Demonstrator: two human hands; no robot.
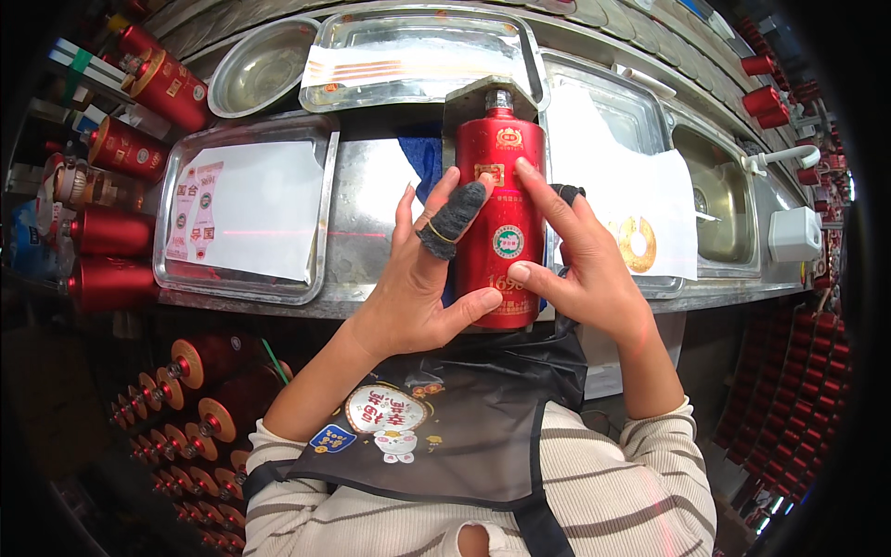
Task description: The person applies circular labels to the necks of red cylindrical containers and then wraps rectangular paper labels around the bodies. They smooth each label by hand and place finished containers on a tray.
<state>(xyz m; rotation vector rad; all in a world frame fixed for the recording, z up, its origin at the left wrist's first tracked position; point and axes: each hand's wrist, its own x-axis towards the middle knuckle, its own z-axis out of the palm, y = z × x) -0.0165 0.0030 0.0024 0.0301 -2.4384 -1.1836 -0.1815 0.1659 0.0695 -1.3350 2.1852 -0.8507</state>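
Note:
A red bottle (pixel 478 265) with a silver neck lies in front of me, neck away, on a grey angular holder (pixel 455 104). Its front carries gold print, a round green-and-white emblem (pixel 508 242) and a small gold label (pixel 489 174). My left hand (pixel 401 295) rests against its left side with fingers spread; a dark cloth finger cover (pixel 451 221) is banded onto one finger. My right hand (pixel 601 278) touches the right side, index fingertip near the gold label and thumb low on the bottle. A dark cover also shows on a right finger.
At left, a metal tray (pixel 320 246) holds a sheet with printed pink-and-white labels. Behind stand a round metal bowl (pixel 232 88) and another tray (pixel 418 93) with label strips. On the right are white paper with gold ring-shaped pieces (pixel 638 247) and a sink (pixel 710 167). Red bottles crowd both sides.

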